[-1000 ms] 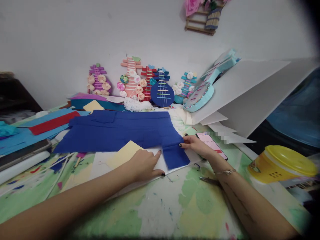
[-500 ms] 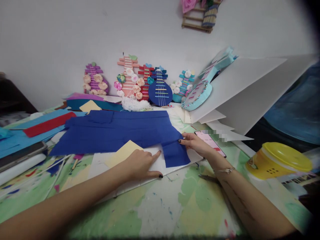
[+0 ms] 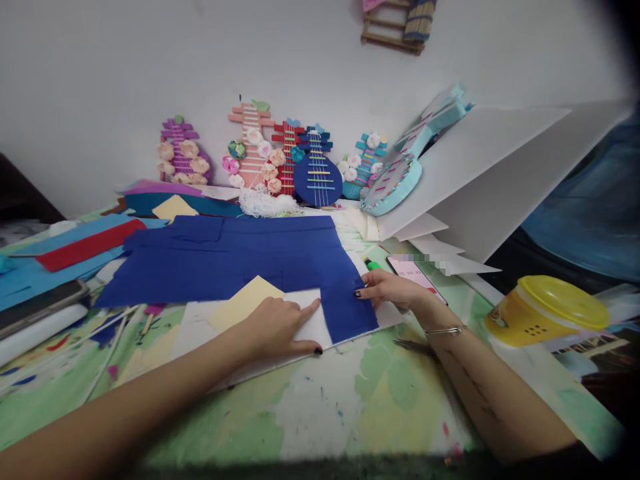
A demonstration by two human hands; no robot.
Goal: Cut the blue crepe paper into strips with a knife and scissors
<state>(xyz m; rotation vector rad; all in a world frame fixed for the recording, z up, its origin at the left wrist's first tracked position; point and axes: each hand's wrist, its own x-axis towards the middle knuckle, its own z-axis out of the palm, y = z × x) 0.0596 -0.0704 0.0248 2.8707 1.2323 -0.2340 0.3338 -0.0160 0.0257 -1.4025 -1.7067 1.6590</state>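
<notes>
A large dark blue sheet [image 3: 240, 257], thin like paper or cloth, lies across the table with its right-hand strip over a white board [image 3: 305, 327]. My left hand [image 3: 283, 328] rests flat on the board, index finger and thumb stretched apart beside the blue strip. Next to it a pale yellow paper [image 3: 257, 291] is partly covered by my wrist and hand. My right hand [image 3: 383, 290] pinches the right edge of the blue sheet between thumb and fingers. Under my right forearm a metal tool [image 3: 407, 345], perhaps scissors, is half hidden.
Several small decorated instrument models, one a blue lute [image 3: 319, 177], stand against the wall. White sheets [image 3: 480, 167] lean at the right behind a phone [image 3: 415, 277]. A yellow lidded tub [image 3: 547, 310] sits farther right. Red and light blue sheets [image 3: 90, 245] lie left.
My right hand has shifted the blue strip slightly, its lower edge now nearer the board's front edge. A green item shows behind that hand. My left hand stays on the board; the view has tilted slightly.
</notes>
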